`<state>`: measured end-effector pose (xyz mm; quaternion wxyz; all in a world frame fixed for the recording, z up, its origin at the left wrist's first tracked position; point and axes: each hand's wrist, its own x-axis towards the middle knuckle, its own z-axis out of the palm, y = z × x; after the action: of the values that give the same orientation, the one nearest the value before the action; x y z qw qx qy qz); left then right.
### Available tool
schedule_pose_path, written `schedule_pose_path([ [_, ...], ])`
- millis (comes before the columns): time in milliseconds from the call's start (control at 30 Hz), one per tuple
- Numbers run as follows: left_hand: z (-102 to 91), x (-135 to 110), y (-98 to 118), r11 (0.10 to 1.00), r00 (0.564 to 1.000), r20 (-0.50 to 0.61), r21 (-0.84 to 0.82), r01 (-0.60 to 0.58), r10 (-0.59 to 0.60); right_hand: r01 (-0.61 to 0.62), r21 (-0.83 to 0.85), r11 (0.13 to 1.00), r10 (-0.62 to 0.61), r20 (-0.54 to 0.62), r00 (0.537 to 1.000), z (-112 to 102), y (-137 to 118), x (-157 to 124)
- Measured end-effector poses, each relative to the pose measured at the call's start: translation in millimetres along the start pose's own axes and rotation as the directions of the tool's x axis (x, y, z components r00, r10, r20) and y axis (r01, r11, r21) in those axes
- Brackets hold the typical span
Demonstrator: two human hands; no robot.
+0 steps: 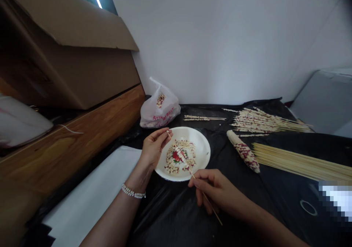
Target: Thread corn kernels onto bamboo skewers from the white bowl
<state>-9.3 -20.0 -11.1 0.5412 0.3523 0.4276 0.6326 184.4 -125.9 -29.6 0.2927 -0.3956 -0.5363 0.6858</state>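
Skewer (216,214): between my two hands, slanting over the near side of the bowl; kernels threaded along its middle, lower end bare. Looks part-filled.
Left hand (156,143): thumb and fingertips pinched together at the skewer's upper tip; a pale bit there, probably a kernel, too small to be sure.
Right hand (210,188): grasping the skewer's bare lower length between thumb and fingers.
Bowl (203,139): white, floral centre, on black sheeting (165,214); loose kernels (172,169) spread over its bottom, so plenty left to thread.
Filled skewers, main pile (254,120): big overlapping heap, far right, kernels crowded on, bare ends pointing right. Reads as the bulk of finished work; can't count.
Filled skewers, small group (196,118): a few lying behind the bowl, kernels at left, bare sticks at right. Look done too.
Bare sticks (299,162): thick bundle at right, no kernels seen on them. Much stock unused.
Cob (244,151): just beside the bare sticks' left ends; upper end stripped pale, lower part with purple-and-white kernels on. Partly shelled.
Plastic bag (165,111): behind the bowl, kernels showing through; likely more supply.
Progress: well under way, far from finished, I judge.
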Motion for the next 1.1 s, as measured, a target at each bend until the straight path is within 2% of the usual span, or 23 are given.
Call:
schedule_pose_path([
  [1100, -2.6, 0.1, -4.6, 0.998, 0.998, -0.010, 0.034, -0.058, 0.058, 0.023, 0.052, 0.998, -0.023, 0.005, 1.000, 0.9, 3.0, 1.1],
])
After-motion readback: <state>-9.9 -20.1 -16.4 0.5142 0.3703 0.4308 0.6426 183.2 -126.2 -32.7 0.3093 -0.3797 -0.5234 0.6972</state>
